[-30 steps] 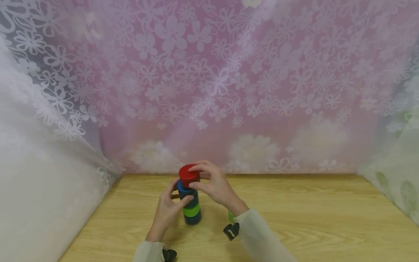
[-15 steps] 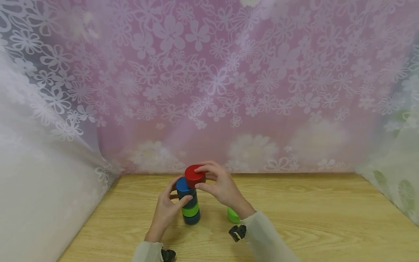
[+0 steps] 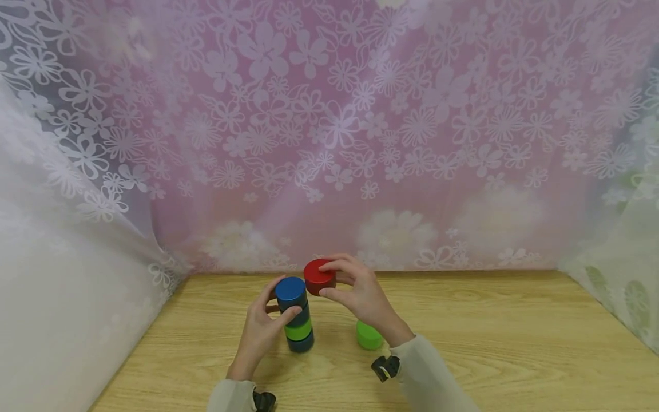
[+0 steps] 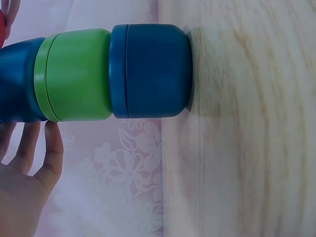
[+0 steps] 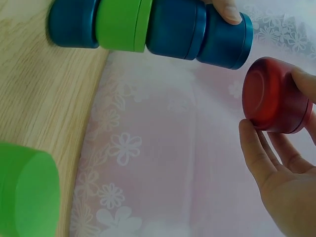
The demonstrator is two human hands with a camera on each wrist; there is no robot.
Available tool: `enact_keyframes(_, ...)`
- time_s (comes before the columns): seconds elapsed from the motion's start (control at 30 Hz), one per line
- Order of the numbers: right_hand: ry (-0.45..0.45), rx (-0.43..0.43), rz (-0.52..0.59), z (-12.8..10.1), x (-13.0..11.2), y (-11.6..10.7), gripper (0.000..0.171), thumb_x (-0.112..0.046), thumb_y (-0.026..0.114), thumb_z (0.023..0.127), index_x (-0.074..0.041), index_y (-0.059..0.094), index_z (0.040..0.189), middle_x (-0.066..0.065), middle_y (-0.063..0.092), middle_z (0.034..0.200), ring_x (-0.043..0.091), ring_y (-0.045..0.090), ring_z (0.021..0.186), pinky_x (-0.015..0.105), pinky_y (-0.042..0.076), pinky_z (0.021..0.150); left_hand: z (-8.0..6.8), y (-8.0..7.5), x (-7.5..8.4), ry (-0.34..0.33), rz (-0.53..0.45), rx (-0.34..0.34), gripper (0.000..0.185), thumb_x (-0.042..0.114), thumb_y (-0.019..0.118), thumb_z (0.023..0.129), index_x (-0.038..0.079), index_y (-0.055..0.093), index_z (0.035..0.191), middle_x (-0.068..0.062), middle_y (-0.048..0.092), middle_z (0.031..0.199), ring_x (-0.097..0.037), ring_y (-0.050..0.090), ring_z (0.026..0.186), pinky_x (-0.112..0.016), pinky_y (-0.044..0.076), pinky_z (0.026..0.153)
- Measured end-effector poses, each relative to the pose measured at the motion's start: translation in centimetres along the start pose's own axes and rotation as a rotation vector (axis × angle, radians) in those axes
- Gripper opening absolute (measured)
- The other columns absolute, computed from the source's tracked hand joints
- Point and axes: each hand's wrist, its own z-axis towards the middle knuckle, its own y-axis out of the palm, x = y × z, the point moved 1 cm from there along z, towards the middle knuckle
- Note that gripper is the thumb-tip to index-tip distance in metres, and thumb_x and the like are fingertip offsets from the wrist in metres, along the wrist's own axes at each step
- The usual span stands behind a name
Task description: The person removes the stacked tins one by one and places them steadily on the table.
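A column of round lidded tins stands on the wooden table: a blue tin (image 4: 158,71) at the bottom, a green tin (image 3: 299,330) above it, then two blue ones. My left hand (image 3: 259,329) curls round the upper part of the column, thumb in front and fingers behind. The top blue tin (image 3: 290,292) shows its flat lid. Just right of that lid, my right hand (image 3: 362,294) holds a red tin (image 3: 315,281) in the air between thumb and fingers. In the right wrist view, the red tin's rounded base (image 5: 256,91) faces the column, with a gap between them.
A second green tin (image 3: 368,337) stands alone on the table (image 3: 489,337), right of the column and below my right forearm. Behind the table hangs a pink flowered cloth (image 3: 329,143), and pale cloth (image 3: 62,286) closes off the left side.
My right hand has carried the red tin rightward off the column's top, uncovering the blue lid. The lone green tin has come into fuller view. My left hand stays round the column.
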Motion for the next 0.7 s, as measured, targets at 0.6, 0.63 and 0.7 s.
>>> enact_keyframes(0.6,0.033,0.007,-0.031,-1.2,0.8,-1.4,0.035,0.006,0.079,0.085,0.002,0.07,0.118,0.02,0.059,0.131,0.039,0.059,0.118,0.043,0.056,0.092,-0.1,0.0,0.0,0.01,0.012,0.006,0.064,0.007,0.081,0.087,0.005,0.053,0.144,-0.016,0.066,0.123,-0.032,0.063,0.108,-0.042,0.056,0.086)
enact_keyframes(0.63,0.035,0.006,-0.029,-1.3,0.8,-1.5,0.035,0.006,0.079,0.085,0.002,0.07,0.118,0.02,0.059,0.131,0.04,0.059,0.118,0.042,0.056,0.092,-0.1,0.0,0.0,0.011,0.014,0.006,0.064,0.007,0.082,0.087,0.006,0.053,0.144,-0.016,0.066,0.123,-0.032,0.063,0.108,-0.042,0.056,0.086)
enact_keyframes(0.7,0.039,0.006,-0.032,-1.4,0.9,-1.7,0.035,0.007,0.079,0.085,0.003,0.07,0.118,0.02,0.058,0.131,0.04,0.059,0.118,0.04,0.056,0.092,-0.1,0.0,0.0,0.014,0.016,0.007,0.064,0.007,0.082,0.087,0.006,0.053,0.144,-0.017,0.066,0.123,-0.031,0.064,0.108,-0.042,0.056,0.085)
